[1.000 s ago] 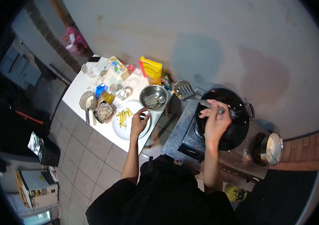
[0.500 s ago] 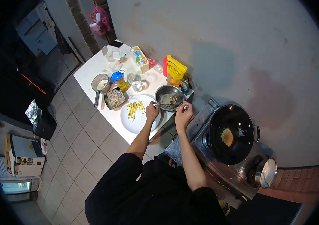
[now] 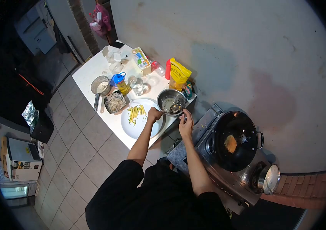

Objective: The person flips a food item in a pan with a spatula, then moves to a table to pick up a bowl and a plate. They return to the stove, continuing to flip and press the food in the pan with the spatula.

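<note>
Right hand (image 3: 186,122): fingers closed round a spoon (image 3: 177,110) whose far end dips into the bowl (image 3: 165,99).
Left hand (image 3: 155,114): at the bowl's near rim, over the plate's edge; fingers curled, seemingly pinching the rim, though I cannot tell for sure.
Plate (image 3: 133,128): white, on the worktop (image 3: 90,74) just left of the bowl, with pale yellow strips (image 3: 136,112) on its far side.
Bowl: steel, at the worktop's right corner, touching the plate's rim.
Stove (image 3: 197,143): right of the worktop, carrying a black wok (image 3: 243,153) with a golden piece (image 3: 230,143) frying in it.
Tray (image 3: 115,101): left of the plate, filled with something pale.
Pan (image 3: 100,85): small, beyond the tray, handle towards the near side.
Bottle (image 3: 120,82): yellow with blue cap, beside a glass (image 3: 137,85).
Bag (image 3: 178,73): yellow, upright behind the bowl, against the wall.
</note>
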The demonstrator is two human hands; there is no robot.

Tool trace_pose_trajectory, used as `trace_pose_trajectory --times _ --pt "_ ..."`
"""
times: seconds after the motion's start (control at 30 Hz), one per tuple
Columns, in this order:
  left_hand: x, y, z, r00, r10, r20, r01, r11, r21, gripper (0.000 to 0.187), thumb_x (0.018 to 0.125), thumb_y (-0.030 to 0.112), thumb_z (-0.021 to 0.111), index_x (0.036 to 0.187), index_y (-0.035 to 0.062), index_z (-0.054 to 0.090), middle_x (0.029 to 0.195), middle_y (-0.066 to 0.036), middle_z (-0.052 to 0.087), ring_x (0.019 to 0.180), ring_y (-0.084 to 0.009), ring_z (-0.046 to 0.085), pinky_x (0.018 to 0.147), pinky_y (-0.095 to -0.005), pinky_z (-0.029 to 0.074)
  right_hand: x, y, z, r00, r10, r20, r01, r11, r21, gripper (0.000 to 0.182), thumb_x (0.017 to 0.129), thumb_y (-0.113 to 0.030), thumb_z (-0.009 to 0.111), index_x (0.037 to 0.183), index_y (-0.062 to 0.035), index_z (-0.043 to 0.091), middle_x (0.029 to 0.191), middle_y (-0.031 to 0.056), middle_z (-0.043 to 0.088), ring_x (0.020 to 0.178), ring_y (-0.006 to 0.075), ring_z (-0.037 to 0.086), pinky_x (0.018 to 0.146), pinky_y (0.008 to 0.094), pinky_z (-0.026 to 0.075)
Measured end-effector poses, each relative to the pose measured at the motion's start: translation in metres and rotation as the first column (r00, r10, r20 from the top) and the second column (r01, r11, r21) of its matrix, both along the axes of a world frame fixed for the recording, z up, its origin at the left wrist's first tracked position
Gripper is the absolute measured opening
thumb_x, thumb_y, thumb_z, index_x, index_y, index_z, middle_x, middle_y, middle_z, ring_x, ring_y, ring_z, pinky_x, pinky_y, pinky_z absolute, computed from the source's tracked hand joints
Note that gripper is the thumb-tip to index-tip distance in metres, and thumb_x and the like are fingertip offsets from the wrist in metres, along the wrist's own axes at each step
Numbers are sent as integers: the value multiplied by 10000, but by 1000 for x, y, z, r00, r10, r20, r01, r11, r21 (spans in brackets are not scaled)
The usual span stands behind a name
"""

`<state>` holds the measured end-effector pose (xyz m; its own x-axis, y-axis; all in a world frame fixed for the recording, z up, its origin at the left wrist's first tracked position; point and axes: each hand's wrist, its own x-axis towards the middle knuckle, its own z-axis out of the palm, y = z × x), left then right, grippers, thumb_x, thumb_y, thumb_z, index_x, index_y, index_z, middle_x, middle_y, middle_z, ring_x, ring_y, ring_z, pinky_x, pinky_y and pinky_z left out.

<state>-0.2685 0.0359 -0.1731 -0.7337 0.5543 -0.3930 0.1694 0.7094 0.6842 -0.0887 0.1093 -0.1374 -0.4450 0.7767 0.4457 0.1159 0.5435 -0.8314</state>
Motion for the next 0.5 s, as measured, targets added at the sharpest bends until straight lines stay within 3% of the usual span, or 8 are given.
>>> trace_pose_trajectory --times 0.03,0.1,0.13,0.2,0.33,0.5 --pt "-1 -2 1 1000 -4 -3 4 1000 -3 399 743 314 771 676 -63 660 652 -193 649 608 -288 663 572 -401 525 2 -1 1 999 29 -19 -29 999 -20 172 929 22 479 1084 37 551 1149 163 584 804 219 652 716 296 547" --pt "-4 -2 4 933 -28 357 -40 982 182 305 810 183 687 620 -44 614 524 -110 549 397 -206 515 376 -360 398 1 1 -1 999 40 12 -40 999 15 171 925 24 482 1081 38 550 1147 167 583 807 226 652 714 298 546" --pt "-3 -1 6 935 -30 355 -38 982 183 305 810 183 687 620 -44 614 524 -110 549 397 -206 515 376 -360 398 0 2 -4 998 53 46 -55 997 51 170 922 27 484 1079 39 549 1145 171 583 811 232 653 713 300 546" --pt "2 0 9 899 4 437 -132 956 264 252 843 74 580 611 -20 559 477 -44 441 343 -123 376 320 -298 260 0 2 -7 997 58 47 -61 996 59 165 916 34 486 1068 41 549 1146 171 582 809 234 653 706 302 545" --pt "1 -7 8 863 -144 484 13 965 264 180 812 72 554 645 8 572 574 -33 498 469 -92 429 389 -275 294 -5 5 -5 997 62 53 -65 997 48 146 903 49 489 1036 44 551 1133 169 580 786 238 651 688 310 542" --pt "7 -13 0 816 -127 564 -68 948 312 132 813 64 528 717 0 593 610 -26 520 474 -95 444 393 -257 331 -7 8 -10 998 54 43 -56 997 54 141 901 50 495 1029 43 552 1103 161 579 765 234 644 688 313 534"
